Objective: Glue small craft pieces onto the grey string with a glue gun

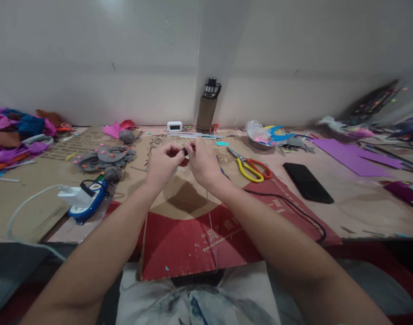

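- Pale wall behind one worktable, partly covered with red-and-brown cardboard.
- One small dark piece sits between the fingertips, raised over the cardboard; its shape is mostly hidden.
- Two hands: left hand pinches the piece with thumb and fingers; right hand pinches at it from the other side, fingers curled.
- Such a tiny piece could slip if either pinch loosens, and might get lost among the scraps.
- One black cable runs by the right forearm; a sideways sweep could snag it.
- One pair of scissors lies open just beyond the right hand; reaching blindly there could mean a nick.
- Farther out: two grey yarn balls, one phone, one clock, one bottle.
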`<action>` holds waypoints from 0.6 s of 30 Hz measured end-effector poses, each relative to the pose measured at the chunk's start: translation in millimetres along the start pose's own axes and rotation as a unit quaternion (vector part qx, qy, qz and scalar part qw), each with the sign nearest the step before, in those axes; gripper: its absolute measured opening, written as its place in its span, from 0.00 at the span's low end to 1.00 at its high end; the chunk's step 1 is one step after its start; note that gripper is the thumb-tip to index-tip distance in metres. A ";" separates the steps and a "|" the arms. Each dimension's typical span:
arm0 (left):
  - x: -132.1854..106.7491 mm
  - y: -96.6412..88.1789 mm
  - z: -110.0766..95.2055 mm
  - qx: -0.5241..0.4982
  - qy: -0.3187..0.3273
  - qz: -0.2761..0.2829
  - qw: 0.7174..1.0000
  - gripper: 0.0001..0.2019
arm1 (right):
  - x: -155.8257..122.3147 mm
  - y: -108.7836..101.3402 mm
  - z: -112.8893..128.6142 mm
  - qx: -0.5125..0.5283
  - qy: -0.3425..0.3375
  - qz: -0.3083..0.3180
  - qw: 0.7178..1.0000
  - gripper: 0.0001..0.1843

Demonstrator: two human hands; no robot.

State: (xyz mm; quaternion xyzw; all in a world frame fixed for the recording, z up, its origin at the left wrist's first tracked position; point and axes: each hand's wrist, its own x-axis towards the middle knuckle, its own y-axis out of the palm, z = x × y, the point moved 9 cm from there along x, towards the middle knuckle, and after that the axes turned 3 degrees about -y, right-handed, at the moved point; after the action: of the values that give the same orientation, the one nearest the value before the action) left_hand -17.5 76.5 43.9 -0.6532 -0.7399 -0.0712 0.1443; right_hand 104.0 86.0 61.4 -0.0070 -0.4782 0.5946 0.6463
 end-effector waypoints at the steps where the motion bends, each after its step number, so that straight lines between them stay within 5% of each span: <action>1: 0.1 -0.5 0.0 0.001 0.001 0.000 1.000 0.08 | -0.2 0.1 0.3 -0.001 0.000 0.000 1.000 0.09; 18: 5.2 -14.7 13.5 -0.091 -0.023 -0.076 0.993 0.06 | -8.2 1.0 12.0 0.117 -0.008 -0.031 0.993 0.06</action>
State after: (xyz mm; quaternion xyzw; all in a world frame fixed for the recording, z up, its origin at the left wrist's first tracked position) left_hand -34.2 83.3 33.9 -0.6067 -0.7811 -0.1342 0.0612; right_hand 97.1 73.2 62.3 0.0885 -0.4104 0.6264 0.6568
